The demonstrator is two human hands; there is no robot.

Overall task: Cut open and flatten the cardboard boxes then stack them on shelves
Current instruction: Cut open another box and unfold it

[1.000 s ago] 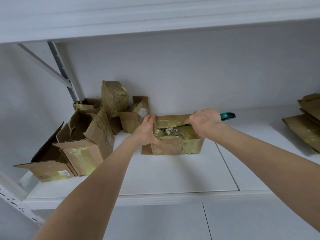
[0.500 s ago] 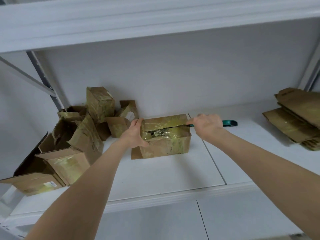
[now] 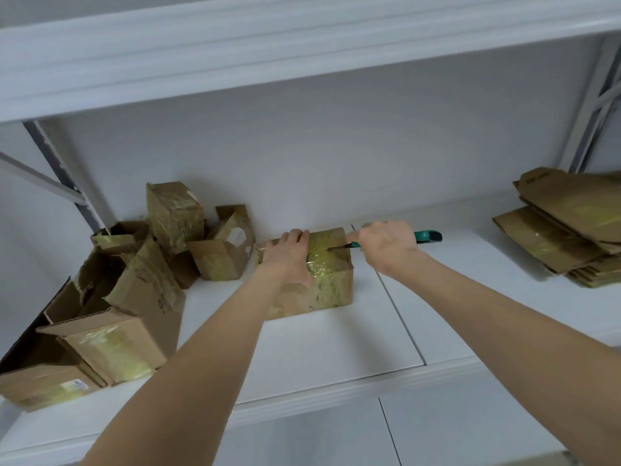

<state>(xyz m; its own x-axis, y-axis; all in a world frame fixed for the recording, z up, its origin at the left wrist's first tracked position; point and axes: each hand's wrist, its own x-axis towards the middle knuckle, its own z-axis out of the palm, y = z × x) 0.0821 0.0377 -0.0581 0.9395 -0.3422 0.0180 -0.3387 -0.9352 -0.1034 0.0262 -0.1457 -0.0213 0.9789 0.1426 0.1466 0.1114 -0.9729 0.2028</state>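
A white metal shelf [image 3: 302,351] runs across the frame against a pale grey wall [image 3: 336,156], with the underside of another white shelf board [image 3: 268,45] across the top.

At the lower left and centre left of the frame, a heap of opened brown cardboard boxes [image 3: 134,297] rests on the shelf. Their flaps stand loose and yellowish tape clings to the sides. Several lie tipped with their mouths open, but the insides are in shadow, so what they hold cannot be told.

Just right of the heap, at the frame's centre, a taped brown cardboard box [image 3: 331,287] stands on the shelf, closed. The left hand [image 3: 289,260] holds it from above: the fingers [image 3: 297,234] reach over the top to the far edge and the thumb lies down the near face.

The right hand [image 3: 386,245] is at the box's upper right corner, its fingers curled tight round a teal-handled utility knife [image 3: 428,236]. The blade points left and its tip rests on the taped top, just beside the left fingertips.

Well apart at the right edge, a stack of flattened brown cardboard sheets [image 3: 564,240] lies on the same shelf.
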